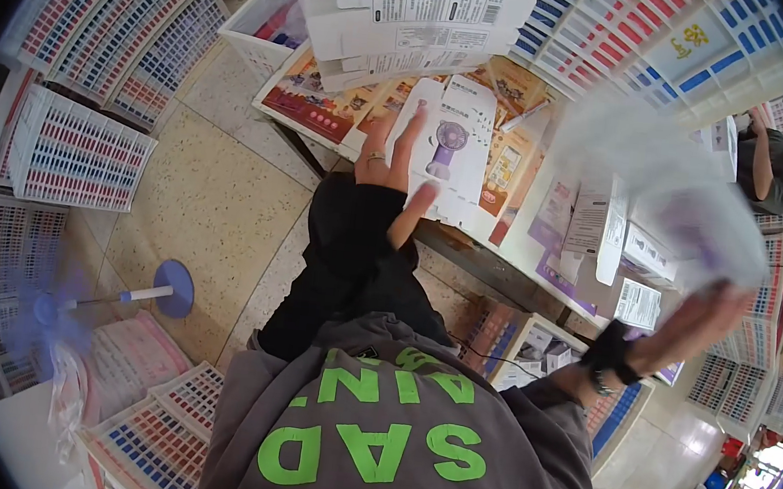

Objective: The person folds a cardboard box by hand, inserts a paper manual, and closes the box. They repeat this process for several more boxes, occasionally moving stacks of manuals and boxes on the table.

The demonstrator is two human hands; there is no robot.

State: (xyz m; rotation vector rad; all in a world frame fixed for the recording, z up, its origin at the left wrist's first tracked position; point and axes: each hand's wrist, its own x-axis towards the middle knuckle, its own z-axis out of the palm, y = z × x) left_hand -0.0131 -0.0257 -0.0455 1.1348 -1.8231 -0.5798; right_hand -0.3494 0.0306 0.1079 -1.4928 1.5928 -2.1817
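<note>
My left hand (393, 157), fingers spread and a ring on one of them, is over a flat white carton (464, 147) printed with a purple handheld fan. The carton lies near the front edge of the table. Off to the right, my right hand (698, 324) is smeared by motion, with a dark band at its wrist. A blurred sheet or bag of translucent plastic (709, 221) is at its fingertips; I cannot make out the grip. Beneath the plastic stand small white boxes (594, 223) with printed sides.
Several flattened white cartons (425, 19) are stacked at the back of the table. White slatted crates (82, 150) stand at the left, and more rise behind the table. A blue-purple fan (175, 289) is at the lower left. Another person (782, 161) is at the far right.
</note>
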